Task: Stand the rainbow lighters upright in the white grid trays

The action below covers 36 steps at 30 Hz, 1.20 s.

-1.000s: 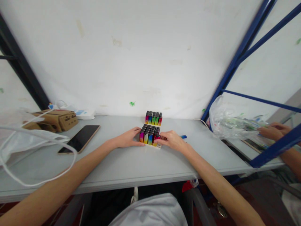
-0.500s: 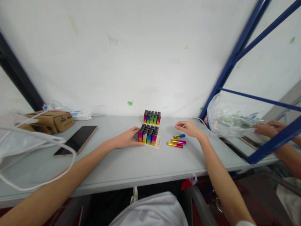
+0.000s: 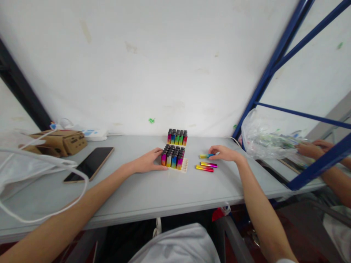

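Several rainbow-coloured lighters (image 3: 171, 157) with black tops stand upright in rows in a white tray (image 3: 185, 166). Empty slots show along the tray's right side. My left hand (image 3: 149, 160) grips the left side of this group, thumb at the front corner and fingers behind. To the right, a yellow-and-blue lighter (image 3: 203, 156) lies on the table with my right hand (image 3: 221, 153) closed on its right end. Just below it lie a yellow-and-purple lighter (image 3: 208, 165) and a yellow-and-red lighter (image 3: 204, 168), both flat.
Behind the tray stands another block of upright lighters (image 3: 177, 137). A phone (image 3: 90, 164), a cardboard box (image 3: 67, 141) and a white cable (image 3: 85, 186) are at left. On the right are a blue metal frame (image 3: 270, 76), a plastic bag (image 3: 253, 137) and another person's hands (image 3: 312, 149).
My right hand has moved slightly right and down onto the yellow-and-blue lighter and taken hold of it. The lighter has shifted a little left and up. My left hand stays put.
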Available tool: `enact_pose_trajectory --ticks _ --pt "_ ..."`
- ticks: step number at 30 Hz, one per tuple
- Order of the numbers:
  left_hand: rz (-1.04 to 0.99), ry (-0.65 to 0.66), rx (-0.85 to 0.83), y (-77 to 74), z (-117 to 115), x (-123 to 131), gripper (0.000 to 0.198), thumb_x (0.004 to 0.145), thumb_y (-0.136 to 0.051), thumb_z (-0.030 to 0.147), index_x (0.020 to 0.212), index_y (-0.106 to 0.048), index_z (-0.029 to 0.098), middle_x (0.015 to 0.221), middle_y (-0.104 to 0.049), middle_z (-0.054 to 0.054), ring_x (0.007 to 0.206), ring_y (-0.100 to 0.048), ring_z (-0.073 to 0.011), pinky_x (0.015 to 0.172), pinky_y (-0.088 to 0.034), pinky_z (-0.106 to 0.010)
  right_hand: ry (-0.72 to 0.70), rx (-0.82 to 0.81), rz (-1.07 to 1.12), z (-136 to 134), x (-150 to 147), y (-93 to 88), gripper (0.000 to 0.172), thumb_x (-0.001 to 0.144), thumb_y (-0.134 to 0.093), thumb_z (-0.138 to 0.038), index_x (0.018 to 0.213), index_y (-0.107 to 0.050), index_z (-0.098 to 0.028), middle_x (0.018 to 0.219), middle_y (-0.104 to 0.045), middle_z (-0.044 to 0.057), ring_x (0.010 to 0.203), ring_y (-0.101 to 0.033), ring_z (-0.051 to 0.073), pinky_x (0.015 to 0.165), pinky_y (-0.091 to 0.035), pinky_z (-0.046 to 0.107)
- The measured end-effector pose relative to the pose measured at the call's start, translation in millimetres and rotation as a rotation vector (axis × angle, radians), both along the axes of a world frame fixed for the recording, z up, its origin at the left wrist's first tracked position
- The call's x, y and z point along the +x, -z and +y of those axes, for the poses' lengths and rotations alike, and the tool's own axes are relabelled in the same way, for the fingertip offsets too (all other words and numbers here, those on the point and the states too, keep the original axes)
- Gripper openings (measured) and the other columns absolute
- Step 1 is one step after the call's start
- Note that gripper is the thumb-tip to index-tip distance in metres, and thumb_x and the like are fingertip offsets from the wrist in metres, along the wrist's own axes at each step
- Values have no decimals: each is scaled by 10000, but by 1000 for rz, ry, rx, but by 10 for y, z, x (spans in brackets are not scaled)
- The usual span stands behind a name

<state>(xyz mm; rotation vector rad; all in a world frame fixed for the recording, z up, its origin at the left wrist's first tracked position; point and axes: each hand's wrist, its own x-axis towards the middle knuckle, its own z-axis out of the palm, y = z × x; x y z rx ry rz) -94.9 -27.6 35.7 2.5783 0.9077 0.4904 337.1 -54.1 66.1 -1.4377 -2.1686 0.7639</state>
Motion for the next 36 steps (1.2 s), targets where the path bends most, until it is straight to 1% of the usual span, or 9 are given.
enact_pose_trajectory --ticks 4,8,12,17,21,23,28,32,36 --pt "-26 -1 -5 -4 -3 0 769 823 -703 719 1362 -596 182 1426 -576 -130 1308 -572 -333 1166 -425 -392 -33 59 214 -51 -191 -87 408 756 -829 -499 995 -762 -176 1024 -758 92 956 -681 250 884 -521 386" --pt "-23 2 0 -4 -8 1 748 832 -696 718 1346 -603 184 1425 -575 -129 1307 -571 -336 1165 -426 -401 -84 50 552 -118 -532 -128 348 822 -813 -468 1012 -738 -185 1062 -761 96 973 -696 232 949 -515 404" --pt "-23 7 8 7 -2 -1 760 831 -695 721 1355 -596 179 1421 -575 -134 1313 -565 -338 1171 -422 -409 -98 -35 750 -160 -877 -130 385 837 -797 -521 1013 -714 -190 912 -740 63 860 -691 205 814 -545 356" --pt "-24 8 12 -2 -13 5 738 836 -695 711 1347 -609 184 1426 -574 -128 1302 -574 -334 1171 -426 -411 -198 -99 654 -116 -1123 -78 396 914 -686 -581 960 -654 -188 845 -648 17 714 -628 137 682 -519 283" --pt "-27 7 3 -14 -23 10 741 831 -703 704 1352 -605 186 1422 -577 -132 1307 -572 -338 1175 -423 -422 -107 -128 617 -86 -1219 38 437 945 -574 -658 1037 -563 -230 743 -548 -49 473 -355 74 446 -308 226" --pt "-27 8 6 -15 -24 12 747 834 -701 701 1362 -596 183 1418 -579 -133 1309 -572 -335 1174 -422 -419 -27 -56 562 -99 -1251 91 454 947 -531 -683 979 -551 -230 645 -441 -74 477 -291 88 446 -249 228" --pt "-19 -4 11 -13 -23 12 764 833 -708 695 1367 -593 161 1412 -585 -144 1310 -576 -333 1171 -421 -388 141 326 300 -145 -1302 166 538 940 -493 -652 635 -407 -217 595 -356 -39 591 -343 119 551 -264 266" --pt "-7 -6 17 -15 -23 13 758 839 -698 698 1369 -589 168 1415 -583 -135 1314 -575 -327 1171 -420 -380 229 386 230 -138 -1325 217 470 900 -484 -551 595 -323 -231 587 -287 -40 574 -300 113 557 -215 277" --pt "-9 -9 16 -19 -26 13 749 836 -705 690 1363 -591 170 1417 -578 -134 1313 -573 -325 1171 -421 -385 221 402 187 -137 -1345 243 412 899 -464 -485 598 -346 -229 578 -312 -40 567 -330 117 559 -223 275"
